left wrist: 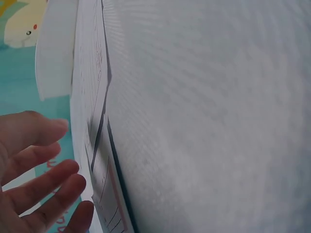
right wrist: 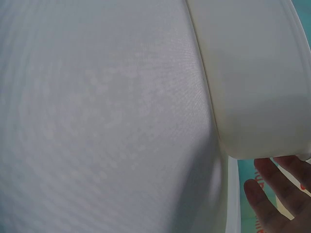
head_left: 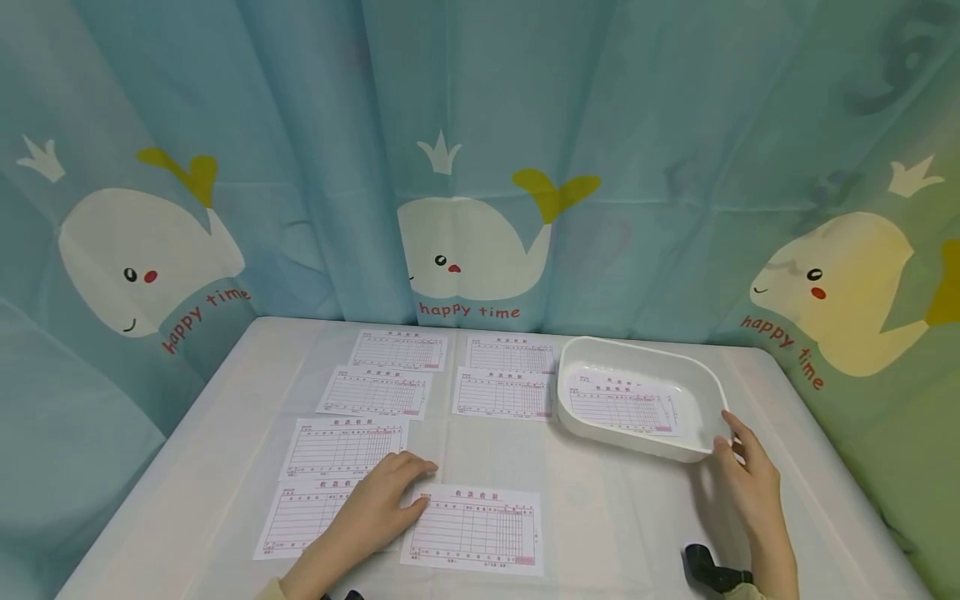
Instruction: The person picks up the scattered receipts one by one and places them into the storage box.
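Note:
Several white receipt slips with red printed grids lie on the table. My left hand (head_left: 381, 507) is held with fingers apart over the gap between a lower-left slip (head_left: 296, 518) and the lower-middle slip (head_left: 474, 533). Its thumb is close to the middle slip's left edge; whether they touch I cannot tell. In the left wrist view the fingers (left wrist: 58, 184) are spread with nothing between them. At the right end of a white plastic tray (head_left: 637, 446), my right hand (head_left: 752, 473) grips the corner by the rim. Inside the tray lie overlapping slips (head_left: 622, 410).
More slips stand in two columns: an upper-left slip (head_left: 397, 350), one below it (head_left: 375, 392), and two in the middle, the nearer slip (head_left: 502, 393) beside the tray. A whale-print curtain (head_left: 480, 100) hangs behind the white table (head_left: 600, 517).

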`<state>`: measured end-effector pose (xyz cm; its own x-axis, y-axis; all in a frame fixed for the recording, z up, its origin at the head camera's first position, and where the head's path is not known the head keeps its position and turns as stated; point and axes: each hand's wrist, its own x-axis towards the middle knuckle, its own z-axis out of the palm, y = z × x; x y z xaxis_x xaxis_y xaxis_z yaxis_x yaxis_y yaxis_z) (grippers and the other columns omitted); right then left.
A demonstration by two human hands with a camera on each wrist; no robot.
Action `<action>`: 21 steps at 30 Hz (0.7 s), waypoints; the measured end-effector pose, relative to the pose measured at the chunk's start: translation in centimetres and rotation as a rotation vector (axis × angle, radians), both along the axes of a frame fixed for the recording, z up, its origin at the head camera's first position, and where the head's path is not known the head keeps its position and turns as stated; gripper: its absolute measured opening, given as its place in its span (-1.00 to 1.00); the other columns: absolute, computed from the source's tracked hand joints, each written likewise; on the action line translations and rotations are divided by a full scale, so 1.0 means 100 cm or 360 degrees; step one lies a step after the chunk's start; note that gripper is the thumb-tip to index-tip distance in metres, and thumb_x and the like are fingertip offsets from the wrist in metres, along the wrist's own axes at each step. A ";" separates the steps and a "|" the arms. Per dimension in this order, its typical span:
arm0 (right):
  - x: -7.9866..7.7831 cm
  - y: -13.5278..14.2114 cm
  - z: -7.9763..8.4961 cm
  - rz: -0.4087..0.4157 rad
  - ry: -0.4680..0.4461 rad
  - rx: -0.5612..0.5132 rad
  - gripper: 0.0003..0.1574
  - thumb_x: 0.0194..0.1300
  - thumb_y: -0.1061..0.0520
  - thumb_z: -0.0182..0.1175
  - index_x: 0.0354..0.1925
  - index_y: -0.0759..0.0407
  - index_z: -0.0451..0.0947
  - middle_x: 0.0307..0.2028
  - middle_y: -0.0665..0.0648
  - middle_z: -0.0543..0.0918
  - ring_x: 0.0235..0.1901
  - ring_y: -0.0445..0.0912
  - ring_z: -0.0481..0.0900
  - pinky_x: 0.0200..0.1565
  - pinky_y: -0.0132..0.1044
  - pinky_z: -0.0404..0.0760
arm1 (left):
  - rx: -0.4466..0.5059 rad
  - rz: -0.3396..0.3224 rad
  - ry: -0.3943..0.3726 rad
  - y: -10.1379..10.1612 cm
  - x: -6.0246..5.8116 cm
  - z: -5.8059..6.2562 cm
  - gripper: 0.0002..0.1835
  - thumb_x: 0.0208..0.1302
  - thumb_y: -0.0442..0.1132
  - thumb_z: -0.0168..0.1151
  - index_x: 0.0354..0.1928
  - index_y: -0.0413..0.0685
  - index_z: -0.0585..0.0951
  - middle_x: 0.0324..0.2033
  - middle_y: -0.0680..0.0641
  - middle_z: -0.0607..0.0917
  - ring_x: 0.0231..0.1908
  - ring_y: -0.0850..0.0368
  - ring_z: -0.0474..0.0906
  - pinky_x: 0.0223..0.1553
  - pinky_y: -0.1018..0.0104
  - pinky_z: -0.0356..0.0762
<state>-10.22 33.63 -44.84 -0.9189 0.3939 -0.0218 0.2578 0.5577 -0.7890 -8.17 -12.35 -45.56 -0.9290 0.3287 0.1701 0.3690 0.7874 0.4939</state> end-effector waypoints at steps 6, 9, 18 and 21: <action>-0.002 0.001 -0.001 -0.0002 -0.0025 -0.0009 -0.32 0.49 0.00 -0.24 0.49 0.12 0.00 0.44 0.42 0.08 0.30 0.34 0.17 0.25 0.32 0.23 | -0.0085 -0.0063 0.0031 -0.001 -0.002 -0.001 -0.55 -0.05 -0.20 0.47 -0.03 0.01 0.64 -0.15 0.15 0.66 -0.14 0.26 0.50 -0.06 0.26 0.56; -0.002 0.002 -0.001 0.0010 -0.0017 0.0000 -0.32 0.49 0.00 -0.24 0.49 0.13 0.00 0.43 0.43 0.09 0.30 0.34 0.17 0.24 0.32 0.24 | -0.0093 -0.0085 0.0022 -0.002 -0.003 -0.002 -0.55 -0.06 -0.21 0.48 -0.03 0.01 0.64 -0.17 0.15 0.64 -0.16 0.28 0.47 -0.09 0.28 0.54; -0.001 0.002 -0.001 0.0041 -0.0015 -0.0012 -0.32 0.50 0.00 -0.24 0.49 0.13 0.00 0.43 0.44 0.08 0.29 0.35 0.16 0.25 0.33 0.22 | -0.0082 -0.0132 -0.0081 -0.002 -0.005 0.002 -0.56 -0.02 -0.24 0.44 -0.01 -0.02 0.63 -0.22 0.14 0.57 -0.19 0.30 0.39 -0.13 0.29 0.50; -0.001 0.003 -0.001 0.0042 -0.0023 -0.0014 -0.32 0.50 -0.01 -0.25 0.49 0.13 -0.01 0.44 0.44 0.07 0.29 0.34 0.16 0.25 0.33 0.22 | -0.0088 -0.0153 -0.0111 -0.002 -0.007 0.003 -0.59 -0.01 -0.25 0.43 -0.03 -0.03 0.63 -0.26 0.14 0.54 -0.23 0.31 0.34 -0.15 0.31 0.48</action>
<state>-10.32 33.88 -44.92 -0.9285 0.3693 -0.0384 0.2545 0.5576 -0.7902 -8.92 -12.58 -45.31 -0.9018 0.4236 0.0856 0.4102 0.7767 0.4779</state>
